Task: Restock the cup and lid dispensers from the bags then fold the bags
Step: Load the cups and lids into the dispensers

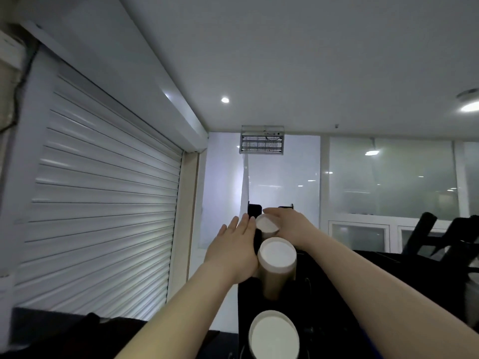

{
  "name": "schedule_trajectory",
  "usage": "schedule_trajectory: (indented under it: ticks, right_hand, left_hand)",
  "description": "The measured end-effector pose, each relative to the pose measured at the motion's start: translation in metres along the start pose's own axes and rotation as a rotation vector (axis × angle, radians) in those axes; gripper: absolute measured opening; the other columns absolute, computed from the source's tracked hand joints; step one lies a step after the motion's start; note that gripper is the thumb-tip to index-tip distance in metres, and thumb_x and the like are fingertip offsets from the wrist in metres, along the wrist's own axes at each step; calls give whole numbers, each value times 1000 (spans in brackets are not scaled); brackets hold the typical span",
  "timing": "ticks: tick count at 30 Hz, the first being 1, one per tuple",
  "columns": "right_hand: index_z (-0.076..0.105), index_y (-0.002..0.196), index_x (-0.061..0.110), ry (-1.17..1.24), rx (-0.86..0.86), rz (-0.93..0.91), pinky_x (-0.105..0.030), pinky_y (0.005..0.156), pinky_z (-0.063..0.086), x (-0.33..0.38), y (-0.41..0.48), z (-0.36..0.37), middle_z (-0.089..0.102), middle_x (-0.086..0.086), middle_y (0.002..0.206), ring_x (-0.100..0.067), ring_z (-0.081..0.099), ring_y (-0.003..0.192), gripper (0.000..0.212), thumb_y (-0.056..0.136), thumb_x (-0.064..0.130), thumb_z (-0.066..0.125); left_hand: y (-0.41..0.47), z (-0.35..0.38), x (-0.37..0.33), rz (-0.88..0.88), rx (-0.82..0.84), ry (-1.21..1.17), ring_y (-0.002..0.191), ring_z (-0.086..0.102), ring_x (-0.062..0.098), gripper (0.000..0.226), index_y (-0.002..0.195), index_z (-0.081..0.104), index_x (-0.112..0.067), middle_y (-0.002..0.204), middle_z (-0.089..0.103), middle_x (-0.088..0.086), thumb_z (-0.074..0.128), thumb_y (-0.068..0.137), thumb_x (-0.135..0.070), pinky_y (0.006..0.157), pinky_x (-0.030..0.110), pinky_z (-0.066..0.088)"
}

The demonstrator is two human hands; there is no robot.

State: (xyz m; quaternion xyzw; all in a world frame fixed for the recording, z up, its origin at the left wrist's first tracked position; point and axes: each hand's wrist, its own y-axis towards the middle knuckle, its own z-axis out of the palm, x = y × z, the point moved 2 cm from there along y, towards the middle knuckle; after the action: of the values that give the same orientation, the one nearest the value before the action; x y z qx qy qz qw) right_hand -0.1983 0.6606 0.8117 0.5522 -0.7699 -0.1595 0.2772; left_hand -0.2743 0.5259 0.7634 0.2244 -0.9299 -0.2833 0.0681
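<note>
Three stacks of paper cups stand bottom-up in a black dispenser (pixel 324 307) in front of me. The nearest stack (pixel 274 335) is at the bottom edge, the middle stack (pixel 277 265) rises tall and brown, and the far stack (pixel 267 225) is smallest in view. My right hand (pixel 290 224) curls around the far stack's right side and top. My left hand (pixel 234 250) lies flat with its fingers apart against the left side of the middle and far stacks. No bags or lids show.
A white roller shutter (pixel 103 216) fills the left. An insect-trap lamp (pixel 261 139) hangs on the far wall above the dispenser. Frosted glass panels (pixel 388 177) run along the right, with dark equipment (pixel 445 242) at the right edge.
</note>
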Motion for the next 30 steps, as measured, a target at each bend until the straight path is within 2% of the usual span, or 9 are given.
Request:
schedule_trajectory:
  ticks: [3,7,11,14,17,19,24,27,30]
  right_hand:
    - [35,146,26,125,61,33,-24,105,32,-12,-2,-1,39,6,147,-14,39,133,79,78,38,73]
    - [72,102,23,130,-144,-41,-25,83,37,-21,-11,0,59,14,118,-6,54,108,24,87,36,58]
    - [70,96,18,182,-22,-29,-21,75,36,-15,-20,3,59,21,108,-7,55,103,38,98,41,40]
    - [64,96,21,247,-204,0,-22,71,36,-11,-31,-7,62,13,95,-9,56,91,24,96,35,45]
    - [67,88,26,384,-454,164,-26,72,46,-18,-58,-11,66,9,89,-15,62,86,16,87,19,52]
    - [69,78,19,532,-331,280,-37,73,57,-24,-75,-5,70,-3,80,-23,67,75,16,84,17,54]
    - [67,93,-3,835,45,505,-19,46,48,-25,-104,18,63,-4,70,-7,55,44,37,90,33,58]
    - [64,85,5,962,109,565,-16,43,44,-27,-105,24,61,1,54,-7,57,42,37,93,39,55]
    - [64,82,6,987,90,569,-16,44,45,-29,-103,28,62,-3,62,-9,60,47,37,93,40,56]
  left_hand:
    - [-1,-1,-1,-7,17,5,146,-7,22,79,151,-8,-15,159,-10,4,44,92,-23,117,38,-1]
    - [0,-1,-1,-7,-7,-6,147,-5,22,74,151,-7,-16,160,-9,4,39,93,-21,117,37,1]
    - [0,-1,-1,-17,8,20,147,-4,21,71,151,-6,-15,160,-8,4,36,95,-18,118,37,2]
    - [-5,-2,-4,-33,-101,-68,146,9,20,64,151,7,-12,160,8,4,36,95,-15,117,34,14]
    - [-20,-2,-3,-89,-457,-291,110,50,20,39,129,47,-18,128,52,0,41,91,-13,82,30,42]
    - [-28,-1,-1,-179,-530,-357,83,54,17,19,101,55,-23,97,59,-6,46,86,-15,60,29,39]
    - [-31,19,4,-618,121,-1145,69,63,22,19,82,66,-8,80,69,5,53,83,-21,67,30,54]
    - [-31,29,7,-573,283,-1217,65,65,20,23,78,65,-9,77,70,6,53,81,-29,67,30,54]
    - [-29,31,11,-568,350,-1207,62,63,19,24,80,60,-9,65,64,2,56,78,-33,68,30,53]
